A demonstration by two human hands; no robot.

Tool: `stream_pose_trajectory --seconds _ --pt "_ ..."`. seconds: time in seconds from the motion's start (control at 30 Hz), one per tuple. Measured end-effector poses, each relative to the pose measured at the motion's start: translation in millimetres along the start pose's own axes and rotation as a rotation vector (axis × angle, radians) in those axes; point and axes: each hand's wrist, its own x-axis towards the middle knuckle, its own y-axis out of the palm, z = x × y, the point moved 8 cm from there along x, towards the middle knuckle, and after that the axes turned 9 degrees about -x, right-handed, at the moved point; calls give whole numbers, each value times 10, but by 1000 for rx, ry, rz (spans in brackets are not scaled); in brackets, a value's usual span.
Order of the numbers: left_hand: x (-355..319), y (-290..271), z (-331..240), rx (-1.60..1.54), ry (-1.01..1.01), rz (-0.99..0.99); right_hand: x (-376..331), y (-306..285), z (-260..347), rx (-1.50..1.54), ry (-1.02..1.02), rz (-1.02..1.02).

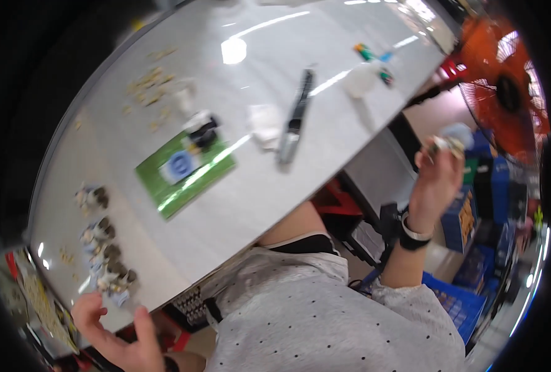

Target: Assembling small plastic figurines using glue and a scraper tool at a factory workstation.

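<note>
white table point(275, 198) | green card point(185, 168) | grey-black tool point(295, 118) | small parts row point(105, 248) | scattered bits point(151, 87)

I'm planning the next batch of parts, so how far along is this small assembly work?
Done, it seems: a row of small grey assembled pieces lines the white table edge near the left hand, which is open and holds nothing. In hand: the right hand, raised off the table, grips one small piece. Left: loose tan bits lie scattered at the far side, apparently unused.
</note>
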Motion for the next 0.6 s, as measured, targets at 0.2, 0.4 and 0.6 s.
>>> stream_pose_trajectory --seconds 0.2,0.4,0.6 --pt "-170 227 231 241 4 104 55 128 -1217 -1041 43 831" --pt "-268 342 274 231 155 33 -120 534 -2309 -1153 -124 978" --pt "-326 210 703 -165 15 -70 -247 869 -2504 -1094 -13 977"
